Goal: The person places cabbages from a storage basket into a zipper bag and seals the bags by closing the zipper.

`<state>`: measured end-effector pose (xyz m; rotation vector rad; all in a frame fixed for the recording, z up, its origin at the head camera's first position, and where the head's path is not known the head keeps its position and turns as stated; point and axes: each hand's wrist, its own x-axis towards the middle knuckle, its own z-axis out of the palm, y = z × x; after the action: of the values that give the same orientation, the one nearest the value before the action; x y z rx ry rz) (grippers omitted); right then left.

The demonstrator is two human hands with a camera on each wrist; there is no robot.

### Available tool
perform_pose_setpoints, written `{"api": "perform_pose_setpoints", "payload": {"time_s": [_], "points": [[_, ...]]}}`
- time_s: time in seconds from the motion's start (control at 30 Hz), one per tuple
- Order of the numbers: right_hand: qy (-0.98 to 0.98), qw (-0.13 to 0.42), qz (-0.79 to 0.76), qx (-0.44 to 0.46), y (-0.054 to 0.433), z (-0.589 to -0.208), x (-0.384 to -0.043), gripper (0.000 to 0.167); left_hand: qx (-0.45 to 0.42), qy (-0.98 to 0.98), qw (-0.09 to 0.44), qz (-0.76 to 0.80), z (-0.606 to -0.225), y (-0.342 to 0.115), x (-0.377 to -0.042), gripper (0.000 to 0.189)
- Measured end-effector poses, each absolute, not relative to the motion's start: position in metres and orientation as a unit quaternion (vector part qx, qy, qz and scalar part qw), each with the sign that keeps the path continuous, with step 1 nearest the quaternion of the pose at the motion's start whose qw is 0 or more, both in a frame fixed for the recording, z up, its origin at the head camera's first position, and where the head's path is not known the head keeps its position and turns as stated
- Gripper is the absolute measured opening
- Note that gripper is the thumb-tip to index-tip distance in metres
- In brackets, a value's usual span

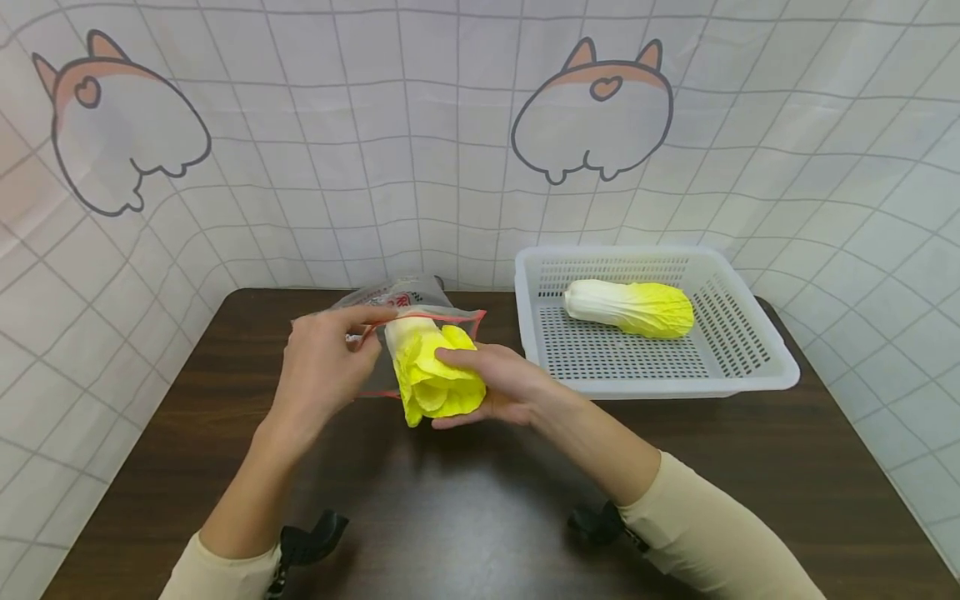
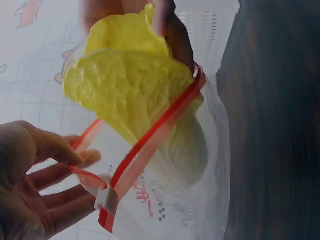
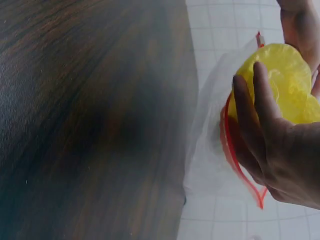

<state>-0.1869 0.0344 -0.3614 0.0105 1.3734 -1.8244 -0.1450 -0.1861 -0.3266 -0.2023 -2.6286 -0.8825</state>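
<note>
My right hand (image 1: 504, 382) holds a napa cabbage (image 1: 438, 375) by its yellow leafy end, thumb on top and fingers beneath. The cabbage's pale stem end lies inside a clear zip bag (image 1: 408, 292) with a red seal strip, while the yellow leaves stick out of its mouth. At the bag's left edge my left hand (image 1: 326, 354) pinches the red rim between thumb and finger. In the left wrist view a white slider (image 2: 106, 199) sits on the strip beside those fingers. Faint printing shows through the bag.
A white perforated basket (image 1: 637, 387) stands at the back right of the dark wooden table (image 1: 480, 508). Another napa cabbage (image 1: 630, 307) lies in it. Behind the table hangs a white gridded curtain (image 1: 435, 150) with cartoon animals.
</note>
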Motion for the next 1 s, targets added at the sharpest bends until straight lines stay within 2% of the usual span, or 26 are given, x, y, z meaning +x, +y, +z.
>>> {"api": "perform_pose_setpoints", "payload": {"time_s": [0.6,0.87,1.0], "points": [[0.514,0.329,-0.792,0.037,0.01,-0.375,-0.193,0.046,-0.113,-0.927,0.16,-0.319,-0.325,-0.186,-0.141,0.034],[0.537,0.301,-0.782,0.096,0.001,-0.383,-0.195,0.043,-0.117,-0.929,0.152,-0.317,-0.324,-0.184,-0.135,0.037],[0.525,0.293,-0.791,0.113,-0.005,-0.386,-0.199,0.048,-0.13,-0.929,0.148,-0.314,-0.324,-0.182,-0.133,0.038]]}}
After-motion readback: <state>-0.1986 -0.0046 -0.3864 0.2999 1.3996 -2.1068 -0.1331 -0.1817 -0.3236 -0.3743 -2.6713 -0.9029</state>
